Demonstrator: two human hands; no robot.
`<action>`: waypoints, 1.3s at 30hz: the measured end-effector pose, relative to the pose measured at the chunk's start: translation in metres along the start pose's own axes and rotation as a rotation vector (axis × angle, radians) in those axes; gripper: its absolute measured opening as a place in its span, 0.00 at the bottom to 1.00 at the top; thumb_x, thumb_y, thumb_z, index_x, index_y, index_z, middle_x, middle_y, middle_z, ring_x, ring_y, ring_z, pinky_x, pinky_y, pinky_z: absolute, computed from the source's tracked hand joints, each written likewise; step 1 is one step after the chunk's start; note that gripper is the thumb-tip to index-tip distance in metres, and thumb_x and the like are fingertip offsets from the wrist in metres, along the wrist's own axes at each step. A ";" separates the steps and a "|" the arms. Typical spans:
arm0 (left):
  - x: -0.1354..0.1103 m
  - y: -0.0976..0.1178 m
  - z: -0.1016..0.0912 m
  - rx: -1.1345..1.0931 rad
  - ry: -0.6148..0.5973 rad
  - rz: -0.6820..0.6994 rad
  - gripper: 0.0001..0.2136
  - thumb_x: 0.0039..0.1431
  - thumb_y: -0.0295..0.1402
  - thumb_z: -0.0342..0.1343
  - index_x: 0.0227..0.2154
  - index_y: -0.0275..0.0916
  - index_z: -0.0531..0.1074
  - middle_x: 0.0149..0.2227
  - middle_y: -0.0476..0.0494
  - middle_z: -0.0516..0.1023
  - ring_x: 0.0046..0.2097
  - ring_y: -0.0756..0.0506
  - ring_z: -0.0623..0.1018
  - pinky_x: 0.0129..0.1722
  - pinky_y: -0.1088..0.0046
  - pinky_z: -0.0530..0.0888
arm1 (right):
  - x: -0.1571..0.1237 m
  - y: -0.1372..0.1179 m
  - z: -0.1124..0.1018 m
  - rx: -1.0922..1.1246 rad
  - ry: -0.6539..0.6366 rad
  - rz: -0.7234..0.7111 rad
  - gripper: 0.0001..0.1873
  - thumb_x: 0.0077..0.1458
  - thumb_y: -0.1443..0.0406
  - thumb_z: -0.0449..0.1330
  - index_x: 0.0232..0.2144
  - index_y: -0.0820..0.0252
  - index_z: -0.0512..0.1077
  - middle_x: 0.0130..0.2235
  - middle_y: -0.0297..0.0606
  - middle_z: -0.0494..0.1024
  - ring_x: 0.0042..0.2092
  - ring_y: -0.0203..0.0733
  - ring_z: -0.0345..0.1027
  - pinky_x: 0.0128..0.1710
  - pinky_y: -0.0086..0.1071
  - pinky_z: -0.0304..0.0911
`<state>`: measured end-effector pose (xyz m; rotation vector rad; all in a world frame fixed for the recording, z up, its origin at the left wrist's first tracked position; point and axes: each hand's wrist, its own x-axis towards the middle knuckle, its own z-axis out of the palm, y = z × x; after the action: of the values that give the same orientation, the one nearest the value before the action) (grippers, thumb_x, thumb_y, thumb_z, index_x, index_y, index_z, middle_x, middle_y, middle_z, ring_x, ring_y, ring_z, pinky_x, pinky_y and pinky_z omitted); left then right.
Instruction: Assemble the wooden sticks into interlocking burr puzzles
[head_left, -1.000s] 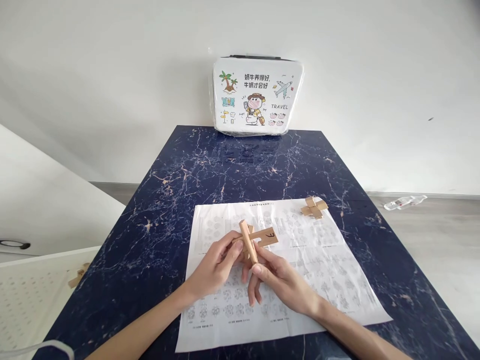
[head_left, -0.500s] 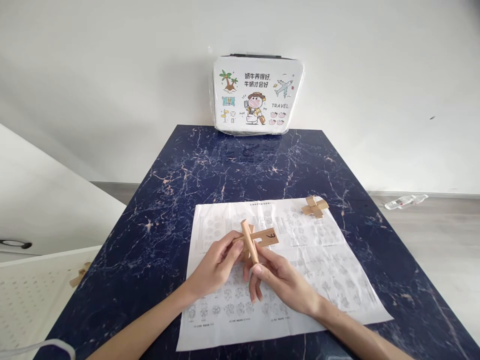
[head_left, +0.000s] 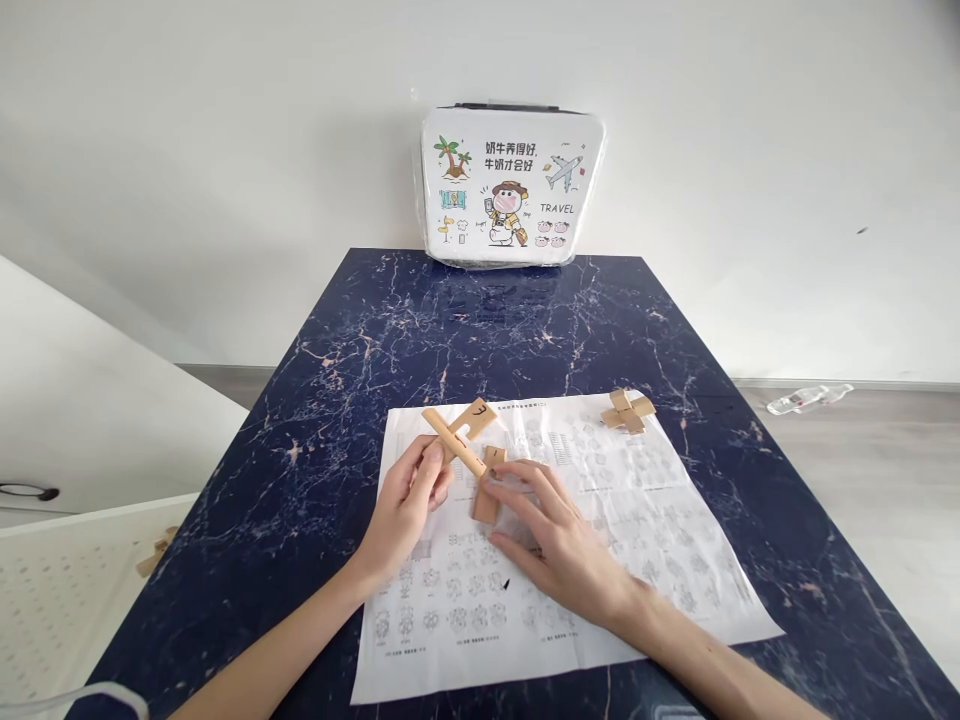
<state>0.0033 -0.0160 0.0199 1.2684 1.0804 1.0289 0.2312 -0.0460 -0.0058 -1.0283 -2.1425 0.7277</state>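
Two crossed wooden puzzle pieces are pinched in my left hand (head_left: 409, 495): a long narrow bar (head_left: 455, 442) and a flat notched piece (head_left: 474, 418) with a black mark like a 3. Just right of them, a third wooden puzzle piece (head_left: 486, 508), bearing a short dark mark, appears to lie on the printed sheet (head_left: 600, 640). My right hand (head_left: 559, 540) is open above the sheet, fingers spread, its fingertips at this third piece. The bar's lower end is close to those fingertips; whether they touch it, I cannot tell.
An assembled wooden cross-shaped puzzle (head_left: 628, 412) sits on the sheet's far right corner. A white cartoon-printed case (head_left: 514, 190) stands at the back of the blue marbled table (head_left: 510, 350). Left of the table, a white perforated bin (head_left: 67, 580) contains wooden pieces. A clear plastic item (head_left: 810, 398) lies on the floor.
My left hand has shifted slightly left and turned the crossed pieces. My right hand has come off the bar and spread its fingers at the third piece, now separate below.
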 end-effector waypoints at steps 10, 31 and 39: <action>0.000 0.005 0.003 0.030 -0.036 -0.003 0.17 0.78 0.48 0.47 0.40 0.39 0.70 0.23 0.57 0.58 0.24 0.51 0.54 0.26 0.71 0.56 | -0.003 0.003 0.004 -0.150 -0.006 0.023 0.29 0.72 0.59 0.61 0.69 0.50 0.59 0.76 0.49 0.53 0.77 0.65 0.46 0.69 0.66 0.62; 0.000 0.011 0.008 -0.085 -0.091 -0.022 0.16 0.77 0.46 0.52 0.39 0.38 0.70 0.35 0.49 0.75 0.22 0.55 0.67 0.26 0.73 0.67 | 0.000 0.003 -0.012 0.695 0.209 0.323 0.25 0.73 0.51 0.60 0.68 0.41 0.65 0.71 0.42 0.68 0.71 0.57 0.64 0.69 0.59 0.64; -0.005 0.013 0.010 -0.118 -0.232 -0.068 0.17 0.76 0.47 0.54 0.49 0.37 0.73 0.32 0.46 0.81 0.22 0.52 0.73 0.26 0.74 0.73 | 0.001 -0.002 -0.007 0.967 0.078 0.195 0.31 0.68 0.49 0.65 0.69 0.38 0.65 0.71 0.40 0.68 0.72 0.59 0.60 0.71 0.62 0.60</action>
<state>0.0125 -0.0224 0.0332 1.2136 0.8668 0.8582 0.2350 -0.0445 0.0009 -0.6910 -1.3252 1.5637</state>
